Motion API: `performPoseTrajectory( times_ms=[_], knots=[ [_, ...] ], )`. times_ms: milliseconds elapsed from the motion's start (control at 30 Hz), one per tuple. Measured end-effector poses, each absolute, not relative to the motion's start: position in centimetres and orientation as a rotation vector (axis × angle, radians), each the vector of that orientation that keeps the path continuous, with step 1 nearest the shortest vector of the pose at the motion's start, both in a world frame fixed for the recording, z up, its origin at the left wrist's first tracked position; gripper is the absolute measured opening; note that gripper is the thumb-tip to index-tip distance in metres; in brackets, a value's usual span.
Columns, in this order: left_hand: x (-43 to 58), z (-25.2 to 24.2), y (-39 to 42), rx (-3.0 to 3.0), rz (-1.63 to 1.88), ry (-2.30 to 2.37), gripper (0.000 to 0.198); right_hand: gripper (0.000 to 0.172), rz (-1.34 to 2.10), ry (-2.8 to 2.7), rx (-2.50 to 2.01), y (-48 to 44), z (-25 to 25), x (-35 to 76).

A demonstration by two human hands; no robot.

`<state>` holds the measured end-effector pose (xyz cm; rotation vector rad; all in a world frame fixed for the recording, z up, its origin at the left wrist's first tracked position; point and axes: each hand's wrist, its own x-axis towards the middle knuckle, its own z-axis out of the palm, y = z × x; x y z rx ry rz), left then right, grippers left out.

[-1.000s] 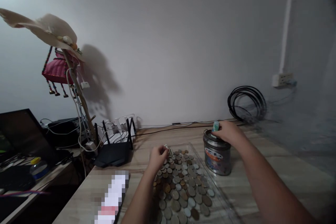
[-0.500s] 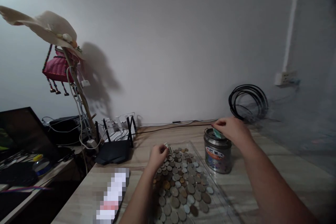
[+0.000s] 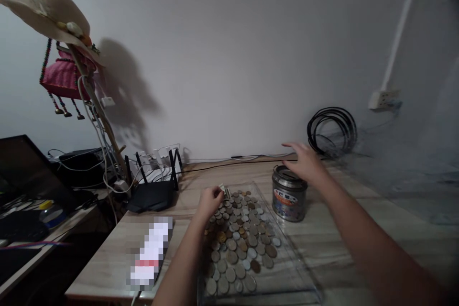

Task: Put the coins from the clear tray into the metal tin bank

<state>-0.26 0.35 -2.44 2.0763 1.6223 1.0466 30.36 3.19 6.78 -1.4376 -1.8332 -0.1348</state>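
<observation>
My left hand (image 3: 211, 202) is closed in a pinch at the far left corner of a clear plastic tray (image 3: 287, 291). Small folded banknotes (image 3: 226, 192) show at its fingertips. Many loose coins (image 3: 247, 234), silver and brassy, lie spread in the tray. To the right of the tray stands a round metal tin (image 3: 289, 198) with a printed label and a dark top. Just above this tin is my right hand (image 3: 304, 162), its thumb and fingers apart with nothing between them.
A phone with a blurred screen (image 3: 152, 251) lies left of the tray, cable attached. Behind it sits a black router (image 3: 152, 196) with antennas. A coil of black cable (image 3: 332, 131) rests against the wall. A hat (image 3: 50, 9) and pink bag (image 3: 66, 76) hang at left.
The green folded note that my right hand held at the tin's top is out of sight, and its fingers have spread and lifted. My left hand stays by the folded banknotes. The view has tilted down.
</observation>
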Motion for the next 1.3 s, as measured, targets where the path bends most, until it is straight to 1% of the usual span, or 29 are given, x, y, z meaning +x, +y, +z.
performPoseTrajectory(
  times_ms=[33,67,133,200,267,333,400,433,600,667,767,900,1033,1100,1200,1300],
  knots=[
    [-0.2,-2.4,0.3,2.1,1.035,1.628,0.026,0.028,-0.2,-1.805,-1.355,2.1,6.5,28.7],
    [-0.2,-2.4,0.3,2.127,1.021,1.633,0.025,0.028,-0.196,-1.882,-1.255,1.0,5.8,26.9],
    [-0.3,-2.6,0.3,2.174,0.979,1.636,0.023,0.028,-0.063,-2.245,-1.052,-0.6,3.7,23.1],
    [-0.3,-2.9,0.4,2.191,0.906,1.631,0.024,0.03,0.113,-2.579,-0.959,-1.4,0.8,20.1],
    [-0.4,-3.3,0.4,2.187,0.804,1.64,0.025,0.045,0.237,-2.717,-1.007,-1.3,-2.0,18.4],
    [-0.4,-3.6,0.4,2.198,0.69,1.658,0.027,0.061,0.325,-2.741,-1.099,-0.9,-4.2,17.8],
    [-0.4,-3.8,0.3,2.236,0.6,1.67,0.029,0.067,0.376,-2.733,-1.117,-0.4,-5.4,18.0],
    [-0.4,-3.8,0.3,2.252,0.573,1.679,0.031,0.066,0.383,-2.729,-1.088,-0.3,-5.8,18.2],
    [-0.9,-3.7,0.4,2.337,0.58,1.772,0.043,0.048,0.314,-2.674,-0.943,-0.1,-5.7,18.1],
    [-1.1,-4.0,0.6,2.384,0.485,1.729,0.045,0.045,0.285,-2.662,-0.938,-0.1,-5.5,17.8],
    [-1.2,-4.7,1.2,2.443,0.285,1.56,0.039,0.043,0.277,-2.67,-0.943,-0.1,-5.3,17.6],
    [-1.2,-5.4,2.0,2.617,0.191,1.371,0.03,0.042,0.229,-2.66,-0.948,-0.2,-5.1,17.8],
    [-1.3,-5.5,2.4,2.631,0.194,1.441,0.024,0.042,0.192,-2.656,-0.945,-0.2,-5.0,17.9],
    [-1.4,-5.5,2.5,2.562,0.274,1.482,0.021,0.042,0.185,-2.647,-0.951,-0.2,-4.9,17.8],
    [-1.3,-5.1,2.4,2.464,0.424,1.496,0.026,0.041,0.186,-2.628,-0.957,-0.3,-4.7,17.8],
    [-1.2,-4.8,2.2,2.462,0.472,1.459,0.03,0.04,0.193,-2.575,-0.965,-0.2,-4.5,17.8]
  ],
)
